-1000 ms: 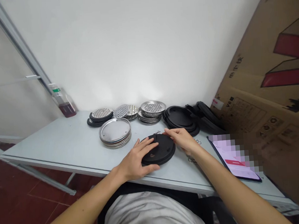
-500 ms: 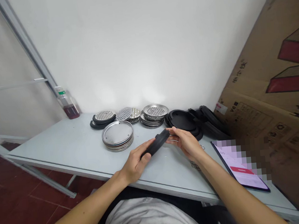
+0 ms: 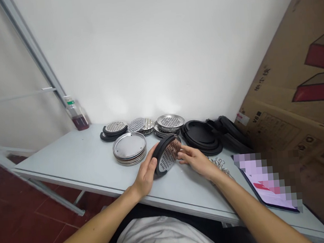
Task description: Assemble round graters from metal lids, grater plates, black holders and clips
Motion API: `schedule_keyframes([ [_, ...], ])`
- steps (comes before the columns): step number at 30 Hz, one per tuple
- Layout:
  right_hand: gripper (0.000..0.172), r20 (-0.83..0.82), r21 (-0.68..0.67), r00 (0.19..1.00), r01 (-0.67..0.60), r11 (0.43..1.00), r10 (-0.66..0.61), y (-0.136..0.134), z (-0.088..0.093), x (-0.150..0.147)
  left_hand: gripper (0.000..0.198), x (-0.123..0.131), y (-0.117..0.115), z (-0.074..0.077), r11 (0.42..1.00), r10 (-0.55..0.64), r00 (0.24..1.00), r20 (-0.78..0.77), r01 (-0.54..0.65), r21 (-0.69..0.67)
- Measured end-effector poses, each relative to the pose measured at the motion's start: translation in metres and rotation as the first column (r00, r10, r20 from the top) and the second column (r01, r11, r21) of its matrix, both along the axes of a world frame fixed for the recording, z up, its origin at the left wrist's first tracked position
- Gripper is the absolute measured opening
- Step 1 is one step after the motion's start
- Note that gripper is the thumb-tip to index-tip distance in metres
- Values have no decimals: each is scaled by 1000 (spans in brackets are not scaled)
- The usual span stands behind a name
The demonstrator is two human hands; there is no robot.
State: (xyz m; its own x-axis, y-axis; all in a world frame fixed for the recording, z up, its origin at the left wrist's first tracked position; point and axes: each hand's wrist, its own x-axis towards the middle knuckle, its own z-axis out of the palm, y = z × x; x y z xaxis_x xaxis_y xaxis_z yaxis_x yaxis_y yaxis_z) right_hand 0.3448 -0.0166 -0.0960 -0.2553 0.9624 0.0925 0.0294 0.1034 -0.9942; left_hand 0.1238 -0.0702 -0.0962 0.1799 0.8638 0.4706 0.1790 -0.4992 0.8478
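Observation:
A round grater (image 3: 169, 156), a perforated metal disc with a thick black rim around its left side, is tilted up above the table. My left hand (image 3: 147, 173) grips it by the black rim, thumb on the near side. At its right edge, the bent fingers of my right hand (image 3: 194, 160) meet the bare metal; part of their contact is hidden. Just behind my left hand stands a stack of plain metal discs (image 3: 129, 145). Small metal rings (image 3: 220, 163) lie beyond my right wrist, partly covered by the forearm.
Along the wall sit black-rimmed graters (image 3: 114, 128), loose perforated discs (image 3: 137, 125), stacked grater discs (image 3: 170, 122) and black round parts (image 3: 199, 133). A tablet (image 3: 268, 188) lies at right, beside a large cardboard box (image 3: 280, 127). A bottle (image 3: 79, 118) stands at the back left.
The grater has turned from edge-on so its perforated metal face now shows. My right hand has shifted slightly down along its edge, and the view has moved a little.

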Motion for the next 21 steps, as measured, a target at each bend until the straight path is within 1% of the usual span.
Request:
schedule_keyframes([
  [2,49,17,11,1000,-6,1000,6,0,-2,-1,56,0,0,0,1000,-2,1000,-12,2,-30],
  [4,45,25,30,999,33,999,-34,1,-2,-1,57,1,0,0,996,-16,1000,-1,16,-83],
  [5,43,26,41,997,70,997,-71,1,-2,0,57,1,1,-1,991,-35,999,29,38,-125],
  [7,44,15,60,985,170,984,-172,3,-1,4,58,2,3,-1,963,-111,985,134,140,-232],
  [8,48,1,66,974,226,972,-226,5,0,5,60,3,4,-2,935,-161,968,192,211,-284],
  [10,55,-38,68,947,320,945,-318,6,2,8,72,4,7,-2,876,-246,929,275,334,-346],
  [12,57,-80,64,925,377,924,-372,6,3,9,97,6,10,-3,849,-286,911,296,384,-362],
  [14,54,-115,60,911,404,913,-396,5,5,8,126,7,11,-4,850,-290,913,285,383,-361],
  [15,52,-129,58,907,411,910,-401,4,5,7,135,8,11,-5,854,-290,917,274,377,-358],
  [17,48,-151,53,904,412,910,-400,3,6,5,140,8,11,-6,867,-295,923,249,368,-336],
  [19,46,-163,47,908,398,916,-386,3,6,5,137,8,10,-7,885,-303,926,225,361,-294],
  [21,44,-166,41,916,378,925,-366,4,6,5,136,5,10,-7,887,-317,925,208,367,-279],
])
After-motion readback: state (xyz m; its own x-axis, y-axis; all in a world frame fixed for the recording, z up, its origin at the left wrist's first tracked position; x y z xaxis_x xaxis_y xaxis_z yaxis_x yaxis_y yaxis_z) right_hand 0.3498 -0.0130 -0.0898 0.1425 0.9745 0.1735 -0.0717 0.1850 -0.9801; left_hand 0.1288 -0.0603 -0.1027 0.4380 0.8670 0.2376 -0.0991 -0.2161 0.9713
